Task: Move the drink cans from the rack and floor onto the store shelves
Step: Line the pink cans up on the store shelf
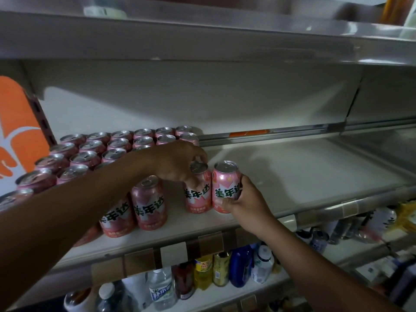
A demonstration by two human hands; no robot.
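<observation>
In the head view our left grip [177, 163] pinched the top of one pink can [199, 194] and our right grip [246, 199] clasped the neighbouring can [225, 183], both standing on the shelf [292, 172]. Its left end held stocked rows [101, 149]; much lay bare, so we judged stocking roughly midway.

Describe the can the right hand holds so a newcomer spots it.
Find the middle shelf, its left side packed with pink cans. Along the front, it is the rightmost can, bare shelf beyond it, the right hand gripping its lower half.
</observation>
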